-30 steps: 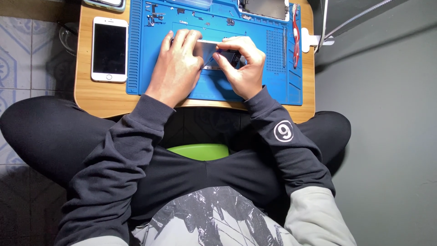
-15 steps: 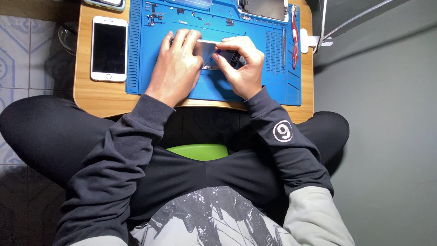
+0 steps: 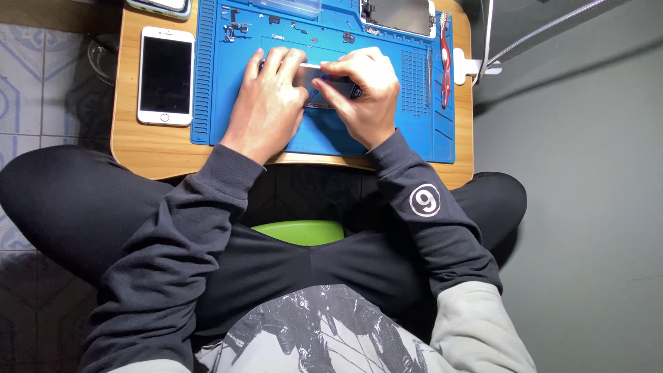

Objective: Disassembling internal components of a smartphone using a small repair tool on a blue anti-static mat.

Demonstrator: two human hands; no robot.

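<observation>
A small wooden bench point(image 3: 145, 148) carries a blue work mat point(image 3: 324, 141) that covers most of its top. On the mat, near its middle, lies an opened phone body point(image 3: 321, 86), a flat silvery-grey slab with dark parts inside; both hands hide most of it.

The left hand point(image 3: 266, 103) lies flat over the phone body's left part, fingers spread and pressing down. The right hand point(image 3: 362, 97) has its fingertips pinched together on a small dark part at the phone body's right end; what that part is cannot be told.

Left of the mat, a white phone point(image 3: 166, 74) with a dark screen lies face up. At the mat's far right corner rests a detached screen panel point(image 3: 397, 14), and red-handled tweezers point(image 3: 445, 62) lie along the right edge. Small screws and parts point(image 3: 238, 21) dot the mat's far left trays.
</observation>
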